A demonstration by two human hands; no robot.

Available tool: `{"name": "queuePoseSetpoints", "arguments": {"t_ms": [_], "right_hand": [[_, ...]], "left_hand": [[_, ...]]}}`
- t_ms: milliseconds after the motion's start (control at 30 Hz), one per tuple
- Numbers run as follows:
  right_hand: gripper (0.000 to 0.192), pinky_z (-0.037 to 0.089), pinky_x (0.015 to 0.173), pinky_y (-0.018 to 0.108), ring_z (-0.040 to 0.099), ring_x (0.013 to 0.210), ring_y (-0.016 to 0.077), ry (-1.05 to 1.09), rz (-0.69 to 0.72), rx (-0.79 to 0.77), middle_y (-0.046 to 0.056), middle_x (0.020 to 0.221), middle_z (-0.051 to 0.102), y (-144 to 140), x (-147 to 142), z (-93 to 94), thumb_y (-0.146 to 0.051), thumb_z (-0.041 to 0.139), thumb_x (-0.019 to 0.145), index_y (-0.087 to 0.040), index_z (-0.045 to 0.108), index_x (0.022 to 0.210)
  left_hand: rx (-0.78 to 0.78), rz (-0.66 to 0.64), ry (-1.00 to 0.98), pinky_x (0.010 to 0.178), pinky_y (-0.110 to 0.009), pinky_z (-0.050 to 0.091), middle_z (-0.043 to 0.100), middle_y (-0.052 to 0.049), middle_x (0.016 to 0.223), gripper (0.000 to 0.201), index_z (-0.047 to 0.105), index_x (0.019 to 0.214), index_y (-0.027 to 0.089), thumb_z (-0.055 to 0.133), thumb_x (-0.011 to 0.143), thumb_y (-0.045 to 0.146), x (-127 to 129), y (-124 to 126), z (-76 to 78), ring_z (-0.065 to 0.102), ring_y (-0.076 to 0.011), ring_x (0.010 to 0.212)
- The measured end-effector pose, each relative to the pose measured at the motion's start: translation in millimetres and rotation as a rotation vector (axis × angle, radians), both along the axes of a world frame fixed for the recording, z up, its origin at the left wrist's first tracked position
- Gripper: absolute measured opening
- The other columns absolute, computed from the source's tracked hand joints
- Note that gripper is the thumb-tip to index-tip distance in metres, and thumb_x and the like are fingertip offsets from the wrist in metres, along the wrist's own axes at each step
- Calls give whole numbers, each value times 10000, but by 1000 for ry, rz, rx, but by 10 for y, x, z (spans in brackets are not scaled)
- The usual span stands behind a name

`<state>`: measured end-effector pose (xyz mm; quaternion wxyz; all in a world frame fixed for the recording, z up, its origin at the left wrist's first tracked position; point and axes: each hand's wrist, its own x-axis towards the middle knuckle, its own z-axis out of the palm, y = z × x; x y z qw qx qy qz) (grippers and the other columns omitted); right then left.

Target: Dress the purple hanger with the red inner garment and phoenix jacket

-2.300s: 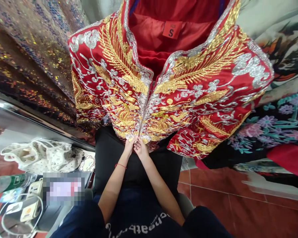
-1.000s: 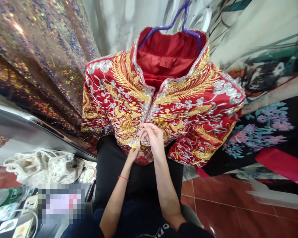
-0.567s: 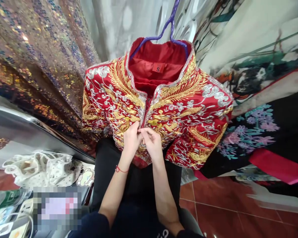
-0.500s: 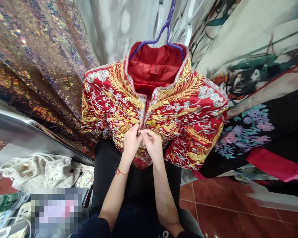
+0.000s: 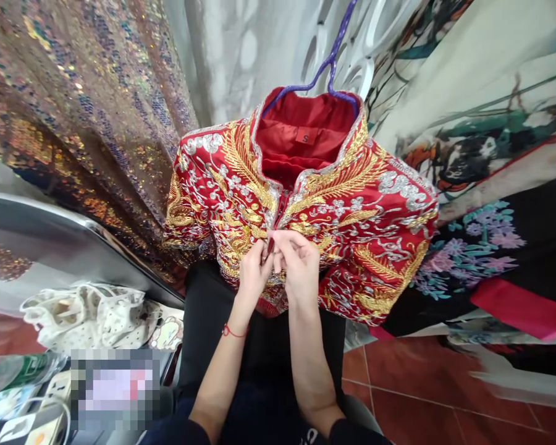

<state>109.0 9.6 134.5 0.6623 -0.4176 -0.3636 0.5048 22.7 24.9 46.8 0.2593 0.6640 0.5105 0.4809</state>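
A red jacket (image 5: pixel 352 228) with gold and silver embroidery hangs by its collar from a purple hanger (image 5: pixel 322 71). A small size label (image 5: pixel 307 136) marked S shows inside the neck. My left hand (image 5: pixel 254 272), with a red string bracelet at the wrist, pinches the jacket's front edge below the collar. Thumb and forefinger of my right hand (image 5: pixel 301 262) are pressed together on the front opening, slightly higher. Any fastener between those fingertips is too small to make out. Above the hands the collar's edges stand apart; below, my hands cover the front.
Sequined fabric (image 5: pixel 120 111) hangs at the left, and patterned garments (image 5: pixel 486 247) hang at the right. On the lower left are a spotted white cloth bag (image 5: pixel 88 315), a plastic bottle (image 5: pixel 23 371) and a power strip (image 5: pixel 58 389). Red floor tiles (image 5: pixel 412 383) show at lower right.
My right hand has risen a little along the front opening, its fingertips now above my left hand's. The jacket and both hands appear further right in view.
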Motion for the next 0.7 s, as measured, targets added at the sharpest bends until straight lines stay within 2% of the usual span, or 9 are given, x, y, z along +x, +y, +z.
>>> {"name": "queuePoseSetpoints", "arguments": {"t_ms": [100, 200, 300, 400, 467, 533, 567, 633, 700], "right_hand": [[206, 239, 348, 209, 346, 385, 25, -51, -124, 80, -56, 610, 553, 93, -70, 287, -403, 720, 803, -198, 694, 798], [229, 206, 340, 218, 293, 390, 25, -98, -223, 157, -59, 615, 537, 213, -111, 453, -435, 706, 816, -209, 677, 820], [257, 231, 349, 225, 320, 400, 32, -130, -226, 182, -52, 638, 552, 277, -106, 440, -465, 683, 834, -212, 672, 874], [281, 268, 367, 225, 363, 403, 42, -201, -183, 159, -63, 593, 527, 281, -40, 349, -480, 660, 857, -207, 684, 918], [295, 283, 379, 223, 378, 401, 45, -256, -135, 153, -66, 569, 530, 289, 19, 314, -487, 666, 851, -199, 697, 912], [307, 287, 387, 224, 384, 397, 47, -300, -91, 152, -67, 551, 532, 320, 67, 314, -495, 670, 843, -193, 701, 887], [315, 289, 392, 225, 386, 398, 49, -317, -81, 151, -67, 543, 529, 343, 83, 324, -503, 672, 837, -191, 696, 869], [335, 299, 413, 230, 394, 415, 56, -351, -89, 154, -62, 543, 525, 395, 100, 353, -522, 676, 826, -188, 684, 835], [357, 302, 438, 239, 394, 437, 64, -407, -120, 160, -53, 545, 523, 437, 105, 377, -544, 654, 838, -190, 675, 795]], "left_hand": [[14, 5, -3, 577, -238, 281, 396, 52, 659, 219, 362, 740, 217, 520, 891, 219, 35, -13, 29, 355, -98, 561], [29, 42, 22, 574, -247, 268, 346, 57, 638, 240, 330, 714, 220, 503, 879, 194, 86, -9, 70, 329, -101, 551], [10, 62, 99, 564, -251, 273, 396, 48, 641, 199, 383, 725, 218, 501, 885, 211, 90, 30, 132, 362, -106, 547], [40, -9, 171, 563, -240, 328, 511, 34, 665, 129, 477, 787, 209, 530, 897, 249, -4, 88, 298, 457, -106, 551], [178, -50, 141, 608, -232, 398, 590, 20, 732, 77, 546, 969, 197, 512, 915, 241, -106, 129, 519, 534, -108, 602], [363, -47, 94, 665, -233, 442, 634, 6, 798, 328, 500, 1271, 193, 463, 947, 228, -210, 181, 831, 564, -111, 652], [422, -47, 107, 667, -233, 443, 635, 10, 790, 400, 466, 1354, 201, 467, 957, 242, -255, 213, 1005, 551, -107, 635], [453, -45, 211, 639, -236, 422, 640, 8, 772, 421, 508, 1365, 215, 518, 949, 282, -326, 294, 1341, 535, -105, 607], [470, -30, 354, 636, -251, 405, 641, 5, 739, 324, 621, 1248, 226, 536, 947, 309, -369, 389, 1595, 543, -117, 614]]}}
